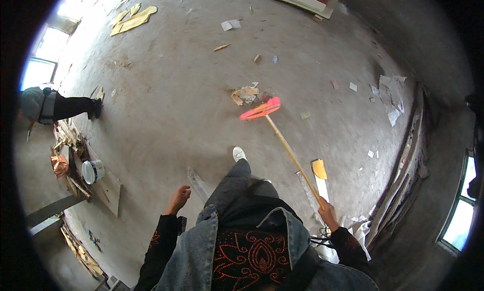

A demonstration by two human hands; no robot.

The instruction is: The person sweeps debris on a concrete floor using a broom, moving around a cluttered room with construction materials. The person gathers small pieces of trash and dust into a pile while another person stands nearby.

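My right hand (329,214) is shut around the end of a long yellow broom handle (289,151). At the far end, the pink and orange broom head (261,109) rests on the concrete floor, close against a small heap of wood scraps and debris (246,93). My left hand (178,200) hangs at my side with loosely curled fingers and nothing visible in it. Near it, a strip of clear plastic (198,183) lies on the floor. Beside the handle is a white strip with a yellow end (320,173).
At left, another person (62,105) stands by a pile of wood scraps (68,137) and a white bucket (93,172). Yellow pieces (134,20) lie far left. Crumpled plastic sheeting (391,94) and long boards (406,166) line the right wall. Paper scraps (230,24) dot the floor.
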